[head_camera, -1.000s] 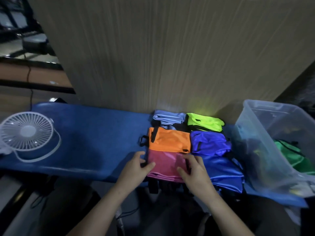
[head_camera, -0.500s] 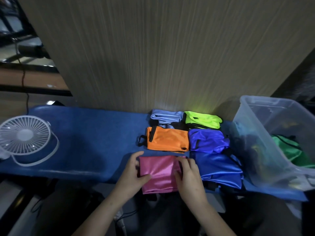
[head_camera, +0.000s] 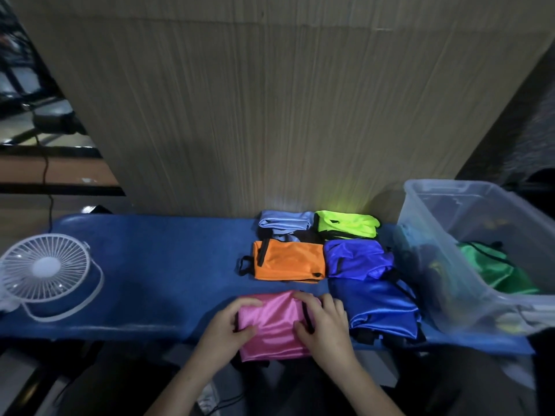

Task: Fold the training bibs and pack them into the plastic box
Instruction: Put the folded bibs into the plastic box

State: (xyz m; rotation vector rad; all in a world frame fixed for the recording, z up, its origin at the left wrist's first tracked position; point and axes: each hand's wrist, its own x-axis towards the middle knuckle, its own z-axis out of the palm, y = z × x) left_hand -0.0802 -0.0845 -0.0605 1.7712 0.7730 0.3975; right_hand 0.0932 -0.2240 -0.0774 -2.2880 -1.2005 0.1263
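Note:
A folded pink bib (head_camera: 274,325) lies at the front edge of the blue table (head_camera: 156,265), partly overhanging it. My left hand (head_camera: 229,327) grips its left edge, thumb on top. My right hand (head_camera: 326,324) holds its right side, fingers curled over the fabric. Behind it sit folded bibs: orange (head_camera: 289,261), light blue (head_camera: 285,222), neon yellow (head_camera: 345,225), purple-blue (head_camera: 357,258) and shiny blue (head_camera: 381,307). The clear plastic box (head_camera: 444,235) stands at the right with a green bib (head_camera: 495,268) inside.
A small white desk fan (head_camera: 46,273) stands on the table's left end. A wood-grain panel (head_camera: 270,115) rises right behind the table. A black cable (head_camera: 48,187) hangs at the far left.
Both hands have drawn the pink bib toward me, away from the orange bib, and it now overhangs the front edge in a more compact fold.

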